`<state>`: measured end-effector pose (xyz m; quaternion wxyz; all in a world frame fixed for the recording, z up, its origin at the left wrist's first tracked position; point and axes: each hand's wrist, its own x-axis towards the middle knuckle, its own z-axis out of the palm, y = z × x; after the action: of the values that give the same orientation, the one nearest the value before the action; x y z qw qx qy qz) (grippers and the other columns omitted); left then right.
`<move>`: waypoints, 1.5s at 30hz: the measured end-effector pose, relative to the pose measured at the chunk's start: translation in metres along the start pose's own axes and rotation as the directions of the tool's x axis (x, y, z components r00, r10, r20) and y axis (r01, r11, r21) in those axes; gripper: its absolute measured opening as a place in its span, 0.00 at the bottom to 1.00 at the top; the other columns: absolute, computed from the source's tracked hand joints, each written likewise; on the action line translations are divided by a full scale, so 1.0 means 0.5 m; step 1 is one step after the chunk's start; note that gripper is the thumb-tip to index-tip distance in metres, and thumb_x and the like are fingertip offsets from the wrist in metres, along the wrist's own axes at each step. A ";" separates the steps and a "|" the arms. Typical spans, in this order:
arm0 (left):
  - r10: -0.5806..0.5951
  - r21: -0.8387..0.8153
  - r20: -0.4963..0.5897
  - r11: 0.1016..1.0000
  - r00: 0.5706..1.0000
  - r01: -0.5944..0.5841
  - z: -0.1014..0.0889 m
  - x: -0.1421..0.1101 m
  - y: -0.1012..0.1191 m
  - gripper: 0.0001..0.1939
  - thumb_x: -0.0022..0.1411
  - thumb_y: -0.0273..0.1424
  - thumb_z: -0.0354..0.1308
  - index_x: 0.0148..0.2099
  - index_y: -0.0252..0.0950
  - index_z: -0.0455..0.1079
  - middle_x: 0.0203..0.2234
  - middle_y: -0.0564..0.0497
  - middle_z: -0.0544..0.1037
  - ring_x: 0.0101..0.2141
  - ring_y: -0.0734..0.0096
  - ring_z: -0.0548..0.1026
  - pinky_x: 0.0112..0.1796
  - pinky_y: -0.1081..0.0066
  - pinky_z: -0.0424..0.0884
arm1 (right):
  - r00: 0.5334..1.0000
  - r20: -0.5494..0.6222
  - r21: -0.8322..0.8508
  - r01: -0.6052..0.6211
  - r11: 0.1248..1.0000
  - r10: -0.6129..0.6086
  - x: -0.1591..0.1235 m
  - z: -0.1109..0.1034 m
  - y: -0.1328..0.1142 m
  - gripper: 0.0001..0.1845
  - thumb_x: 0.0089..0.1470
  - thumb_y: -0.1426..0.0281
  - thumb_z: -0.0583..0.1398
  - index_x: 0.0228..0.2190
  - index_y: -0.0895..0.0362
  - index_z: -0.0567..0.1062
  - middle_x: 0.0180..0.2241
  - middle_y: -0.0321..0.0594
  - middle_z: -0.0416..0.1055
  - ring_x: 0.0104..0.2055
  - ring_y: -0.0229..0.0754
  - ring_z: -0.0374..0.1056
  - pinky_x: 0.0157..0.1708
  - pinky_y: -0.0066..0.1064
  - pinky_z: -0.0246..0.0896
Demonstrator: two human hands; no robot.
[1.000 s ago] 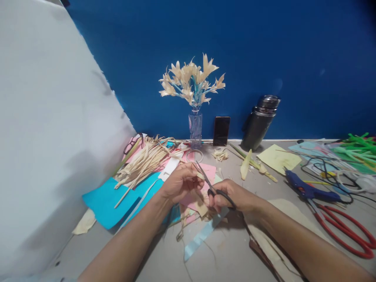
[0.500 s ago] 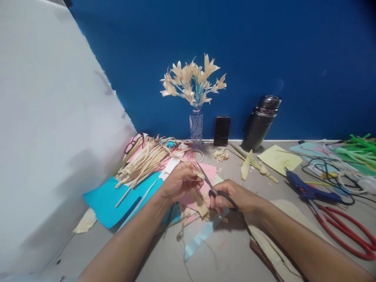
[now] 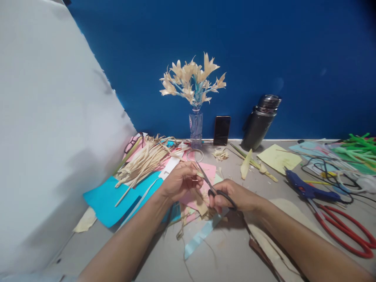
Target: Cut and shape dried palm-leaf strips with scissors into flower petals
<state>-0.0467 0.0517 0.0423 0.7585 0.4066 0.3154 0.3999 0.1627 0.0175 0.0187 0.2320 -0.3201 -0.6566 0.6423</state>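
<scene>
My left hand [image 3: 182,178] pinches a small pale piece of dried husk [image 3: 199,173] between thumb and fingers. In my right hand [image 3: 227,194] are black-handled scissors [image 3: 221,194], their blades pointing up and left alongside the husk piece. Whether the blades touch it I cannot tell. Beneath both hands lie a pink paper sheet [image 3: 210,171], husk scraps and a light blue ribbon strip [image 3: 201,238]. Left of my left hand, a bundle of dried husk strips [image 3: 147,158] rests on blue paper [image 3: 107,203].
Husk flowers [image 3: 190,78] stand in a clear bottle [image 3: 196,129] at the back, beside a phone [image 3: 222,130] and a dark flask [image 3: 260,123]. To the right lie a blue glue gun [image 3: 311,188], red-handled scissors [image 3: 346,229], yellow paper [image 3: 279,156] and tangled cords. A tape ring [image 3: 195,156] sits mid-table.
Almost nothing differs. Both hands keep their places, with only a slight shift of the husk piece and scissors; the whole view has moved a few pixels.
</scene>
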 end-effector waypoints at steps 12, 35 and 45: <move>0.016 0.017 0.133 1.000 0.991 -0.019 -0.010 -0.001 0.005 0.03 0.44 0.24 0.61 0.26 0.30 0.71 0.20 0.48 0.75 0.21 0.69 0.74 0.23 0.72 0.69 | 0.998 0.070 0.035 0.004 0.999 -0.006 -0.010 -0.004 -0.008 0.33 0.46 0.42 0.65 0.26 0.62 0.76 0.25 0.41 0.72 0.27 0.39 0.66 0.28 0.27 0.57; 0.003 0.035 0.061 0.999 0.998 -0.005 -0.003 -0.004 0.009 0.04 0.46 0.25 0.62 0.26 0.31 0.69 0.19 0.49 0.74 0.21 0.69 0.74 0.23 0.72 0.68 | 1.000 0.009 0.003 -0.010 1.000 0.010 -0.004 -0.008 0.010 0.25 0.49 0.51 0.67 0.26 0.62 0.77 0.22 0.38 0.72 0.25 0.37 0.66 0.26 0.26 0.57; 0.000 0.042 0.023 0.999 1.000 -0.001 -0.002 -0.003 0.009 0.04 0.46 0.25 0.61 0.26 0.32 0.68 0.19 0.49 0.75 0.20 0.69 0.74 0.23 0.72 0.68 | 1.000 -0.020 -0.034 -0.023 0.999 0.022 0.000 -0.003 0.001 0.21 0.50 0.55 0.67 0.24 0.62 0.76 0.21 0.38 0.72 0.24 0.36 0.64 0.26 0.26 0.56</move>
<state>-0.0497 0.0525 0.0459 0.7533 0.4270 0.3149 0.3887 0.1641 0.0185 0.0183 0.2258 -0.3378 -0.6614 0.6304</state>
